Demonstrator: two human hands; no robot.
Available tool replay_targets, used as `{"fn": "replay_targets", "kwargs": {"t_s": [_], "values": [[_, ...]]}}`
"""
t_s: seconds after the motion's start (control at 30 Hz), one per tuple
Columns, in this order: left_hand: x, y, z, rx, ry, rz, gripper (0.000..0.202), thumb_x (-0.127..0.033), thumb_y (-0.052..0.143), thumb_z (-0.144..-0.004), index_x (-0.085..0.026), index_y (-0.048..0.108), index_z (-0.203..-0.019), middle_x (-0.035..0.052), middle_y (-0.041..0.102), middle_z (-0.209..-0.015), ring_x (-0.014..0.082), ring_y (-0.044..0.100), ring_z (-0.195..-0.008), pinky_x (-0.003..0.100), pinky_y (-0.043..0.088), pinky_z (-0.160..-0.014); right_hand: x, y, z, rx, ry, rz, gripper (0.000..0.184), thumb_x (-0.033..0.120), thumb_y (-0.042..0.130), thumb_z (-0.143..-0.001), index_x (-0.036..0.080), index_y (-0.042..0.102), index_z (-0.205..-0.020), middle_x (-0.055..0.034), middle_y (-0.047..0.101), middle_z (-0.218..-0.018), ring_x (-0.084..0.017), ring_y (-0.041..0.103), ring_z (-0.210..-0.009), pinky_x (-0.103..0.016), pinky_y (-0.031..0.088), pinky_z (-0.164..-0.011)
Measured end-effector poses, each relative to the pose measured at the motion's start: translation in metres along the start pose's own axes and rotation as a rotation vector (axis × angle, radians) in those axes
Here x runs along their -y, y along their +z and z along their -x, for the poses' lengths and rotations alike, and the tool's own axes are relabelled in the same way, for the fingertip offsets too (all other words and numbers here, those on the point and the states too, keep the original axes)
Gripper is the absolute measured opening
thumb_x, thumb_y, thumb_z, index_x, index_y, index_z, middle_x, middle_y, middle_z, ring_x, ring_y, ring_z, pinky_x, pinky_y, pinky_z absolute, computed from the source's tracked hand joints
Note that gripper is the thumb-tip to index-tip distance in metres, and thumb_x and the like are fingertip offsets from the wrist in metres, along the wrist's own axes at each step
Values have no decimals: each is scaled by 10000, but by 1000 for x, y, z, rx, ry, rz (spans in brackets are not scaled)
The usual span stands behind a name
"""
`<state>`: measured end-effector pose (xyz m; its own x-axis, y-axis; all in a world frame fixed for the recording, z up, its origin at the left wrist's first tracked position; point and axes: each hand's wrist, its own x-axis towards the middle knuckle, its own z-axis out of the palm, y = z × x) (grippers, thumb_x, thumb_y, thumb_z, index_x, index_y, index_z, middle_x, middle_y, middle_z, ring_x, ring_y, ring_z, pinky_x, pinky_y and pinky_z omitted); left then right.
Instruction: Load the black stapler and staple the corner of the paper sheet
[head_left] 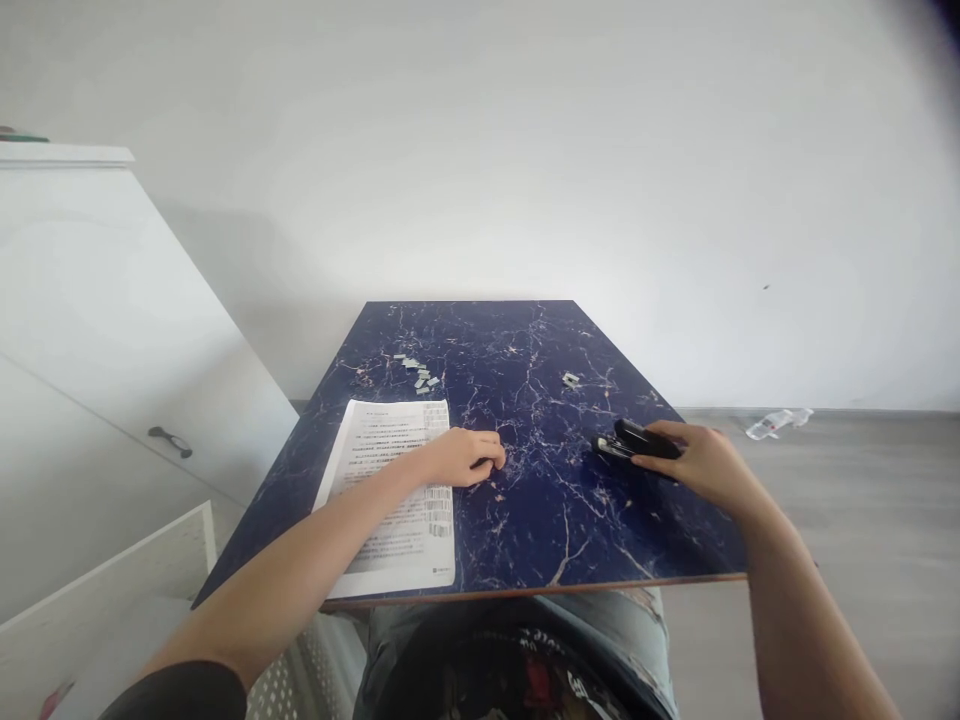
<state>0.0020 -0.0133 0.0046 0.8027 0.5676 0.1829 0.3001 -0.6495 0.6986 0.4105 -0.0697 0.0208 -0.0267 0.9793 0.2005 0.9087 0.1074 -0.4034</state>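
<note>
My right hand (703, 462) grips a black stapler (634, 443) over the right side of the table, thumb and fingers on opposite sides, its front end pointing left. My left hand (469, 458) is at the right edge of the printed paper (375, 545), its forearm crossing the sheet. The left fingers are curled and bunched; what is in them, if anything, is hidden. Several small pale strips (421, 380) are scattered beyond the paper's top edge. Farther back on the right lies a small whitish piece (571, 380), too small to make out.
The dark blue marble-patterned table (525, 340) stands against a white wall. A white cabinet (135, 330) with a dark handle (171, 441) is close on the left. On the floor to the right lies a clear crumpled plastic item (780, 423). My lap is below the front edge.
</note>
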Motion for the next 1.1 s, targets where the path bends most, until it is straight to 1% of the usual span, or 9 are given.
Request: {"fn": "replay_targets", "kwargs": {"t_s": [0.17, 0.47, 0.6, 0.67, 0.73, 0.8, 0.9, 1.0, 1.1], "values": [[-2, 0, 0, -54, 67, 26, 131, -235, 631, -832, -293, 746, -859, 9, 684, -871, 105, 511, -499, 275, 430, -596, -33, -3, 18, -47, 86, 47, 412, 559, 768, -683, 284, 768, -989, -59, 775, -902, -343, 714, -844, -429, 525, -731], [2, 1, -1, 93, 73, -259, 221, -188, 489, -918, -226, 691, -997, 17, 676, -1042, 73, 508, -571, 239, 421, -648, -22, 4, 10, 11, 23, 19, 423, 550, 750, -746, 245, 746, -1039, -100, 769, -952, -352, 716, -861, -424, 540, -716], [3, 1, -1, 101, 83, -293, 216, -172, 474, -927, -216, 675, -994, 10, 674, -1040, 69, 517, -593, 230, 417, -659, 6, -7, 3, -74, -181, -133, 638, 579, 749, -773, 262, 620, -1311, -106, 683, -1260, -371, 630, -1175, -484, 510, -978], [3, 2, -2, 104, 86, -295, 216, -170, 470, -929, -216, 672, -989, 8, 671, -1026, 69, 520, -589, 231, 411, -651, 32, -11, -5, -111, -321, -264, 551, 537, 692, -856, 279, 591, -1332, -97, 624, -1349, -339, 562, -1281, -469, 449, -1079], [3, 1, -3, 95, 80, -294, 222, -167, 465, -928, -215, 672, -996, 13, 665, -1023, 75, 529, -596, 236, 408, -648, 66, -7, -17, -70, -433, -363, 408, 496, 618, -927, 281, 616, -1274, -88, 625, -1334, -305, 573, -1265, -436, 458, -1074], [4, 0, -4, 74, 65, -287, 234, -151, 454, -920, -209, 673, -979, 21, 656, -1001, 93, 551, -636, 243, 416, -672, 102, 7, -34, 26, -508, -369, 374, 462, 564, -966, 279, 608, -1289, -85, 626, -1325, -284, 584, -1239, -428, 468, -1059], [8, -2, -6, -27, 44, -249, 262, -91, 424, -877, -193, 666, -864, 27, 632, -896, 135, 580, -744, 266, 434, -757, 150, 45, -65, 119, -595, -303, 352, 385, 517, -993, 261, 599, -1312, -98, 641, -1282, -264, 594, -1189, -432, 466, -1029], [14, -4, -9, -323, -41, -100, 243, -59, 434, -811, -180, 642, -782, 24, 608, -804, 152, 567, -758, 290, 439, -780, 179, 95, -95, 116, -539, -306, 212, 252, 541, -954, 210, 666, -1121, -84, 699, -1082, -212, 640, -979, -347, 483, -895], [20, -7, -12, -597, -157, 357, 182, -75, 484, -764, -175, 626, -814, -9, 567, -697, 127, 529, -637, 267, 431, -667, 193, 137, -111, 148, -327, -323, 155, 206, 525, -931, 190, 661, -857, -28, 689, -797, -157, 606, -719, -266, 435, -697]]}}
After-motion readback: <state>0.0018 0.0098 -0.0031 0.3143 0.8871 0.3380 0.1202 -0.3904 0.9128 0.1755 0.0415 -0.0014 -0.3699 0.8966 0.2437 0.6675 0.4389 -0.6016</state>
